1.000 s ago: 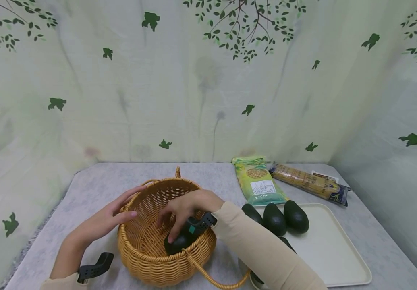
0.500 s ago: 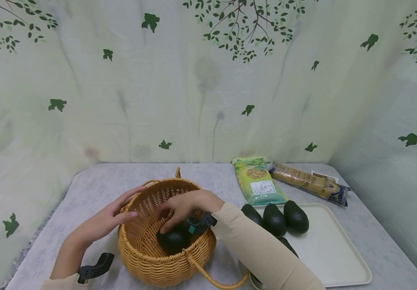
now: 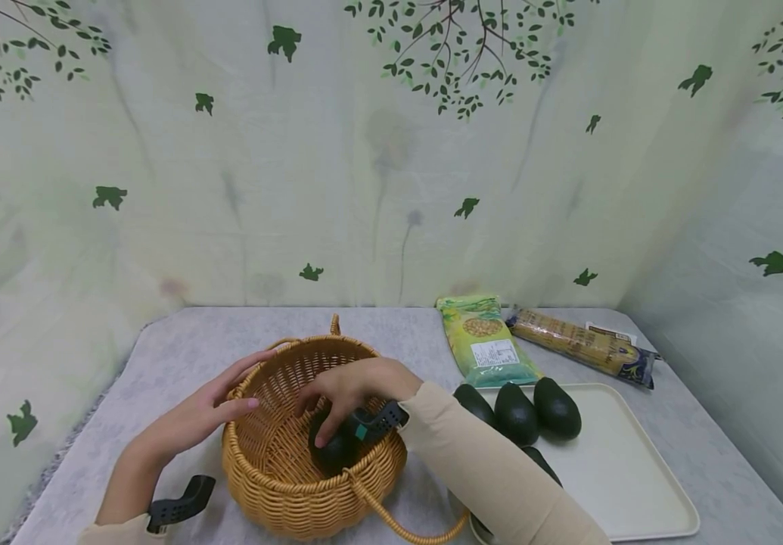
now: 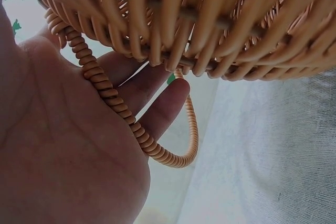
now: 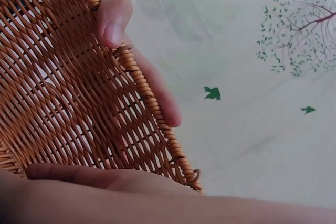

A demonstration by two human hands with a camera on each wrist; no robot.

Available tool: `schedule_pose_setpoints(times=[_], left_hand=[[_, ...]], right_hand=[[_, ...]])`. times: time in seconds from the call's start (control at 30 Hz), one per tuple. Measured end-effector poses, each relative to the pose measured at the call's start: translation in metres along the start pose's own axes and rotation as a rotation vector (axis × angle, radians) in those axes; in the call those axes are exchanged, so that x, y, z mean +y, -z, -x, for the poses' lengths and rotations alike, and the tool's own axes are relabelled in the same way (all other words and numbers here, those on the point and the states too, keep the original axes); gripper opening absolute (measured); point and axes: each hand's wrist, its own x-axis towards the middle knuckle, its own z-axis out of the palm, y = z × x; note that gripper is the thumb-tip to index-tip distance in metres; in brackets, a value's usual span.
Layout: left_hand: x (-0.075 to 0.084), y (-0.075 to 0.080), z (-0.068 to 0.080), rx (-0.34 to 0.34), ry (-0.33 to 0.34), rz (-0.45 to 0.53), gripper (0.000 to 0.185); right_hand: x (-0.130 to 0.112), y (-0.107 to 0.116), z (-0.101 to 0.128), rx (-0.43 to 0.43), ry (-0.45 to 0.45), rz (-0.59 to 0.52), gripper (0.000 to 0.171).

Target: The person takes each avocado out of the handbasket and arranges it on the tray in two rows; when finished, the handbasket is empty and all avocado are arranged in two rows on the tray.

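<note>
Down inside the wicker basket (image 3: 275, 484) our right hand (image 3: 353, 387) curls over the avocado (image 3: 332, 452) it is setting down, our left hand (image 3: 203, 412) lies flat-fingered against the rim, so next we judge letting go.

Basket (image 3: 275, 484) golden-tan wicker; avocados (image 3: 515, 412) dark green; tray (image 3: 629, 484) cream; curtain (image 3: 364, 151) pale, green leaf print.

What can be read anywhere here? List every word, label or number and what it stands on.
Nothing can be read.
Green packet: white label with print, too small to read.
Long yellow packet: print and a white tag, too blurred to read.
Basket, avocados, tray: no text.
</note>
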Motion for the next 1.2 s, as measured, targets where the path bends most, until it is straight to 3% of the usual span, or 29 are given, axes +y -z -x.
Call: schedule_pose_setpoints(times=[0.2, 0.57, 0.8, 1.2], left_hand=[[0.0003, 0.0000, 0.0006, -0.003, 0.018, 0.008, 0.064], [-0.0008, 0.0000, -0.0002, -0.010, 0.022, 0.022, 0.063], [-0.0001, -0.0003, -0.0012, -0.006, 0.006, 0.012, 0.063], [0.0003, 0.0000, -0.0010, -0.005, 0.003, 0.011, 0.063]], right_hand=[[0.0002, -0.0009, 0.0007, 0.018, -0.011, 0.000, 0.060], [-0.0011, -0.0020, -0.0012, 0.132, -0.039, 0.149, 0.055], [-0.0026, -0.0023, -0.0002, 0.091, -0.072, 0.177, 0.054], [-0.0006, 0.0000, 0.0009, 0.048, -0.067, 0.111, 0.078]])
